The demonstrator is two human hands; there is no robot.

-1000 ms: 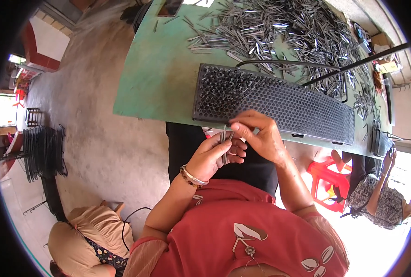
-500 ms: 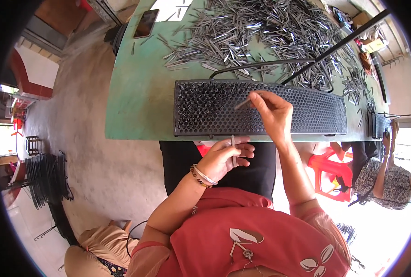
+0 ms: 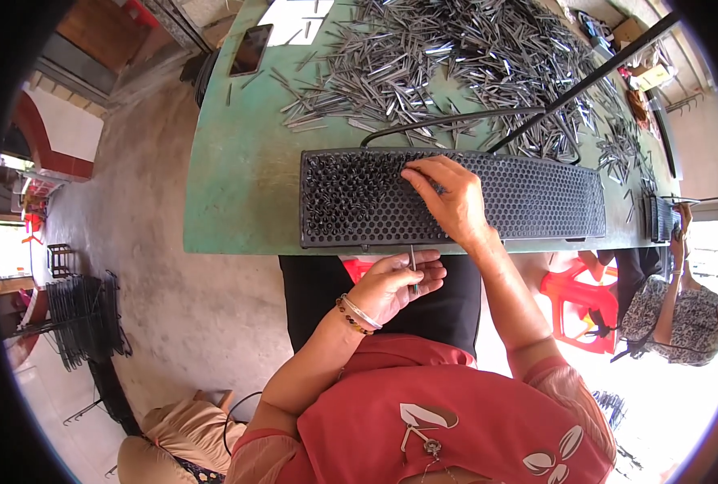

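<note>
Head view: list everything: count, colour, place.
perforated rack: 1, black, table's near edge
strips: many, grey, heaped beyond rack
table: 1, green, under both
rod frame: 1, black, across heap
phone: 1, dark, table's upper left
paper: 1, white, beside phone
stool: at least 1, red, right
rod bundle: uncountable, black, left
floor: 1, grey, left
first co-worker: 1, beige clothes, lower left
second co-worker: 1, grey top, right
clutter: uncountable, mixed, upper right
top: 1, red, bottom
left hand: 1, bare, below rack, holding strip
right hand: 1, bare, over rack

Dull green tabletop, black honeycomb-patterned tray, silvery-grey strips, red shirt with white leaf print, bright red stool
</note>
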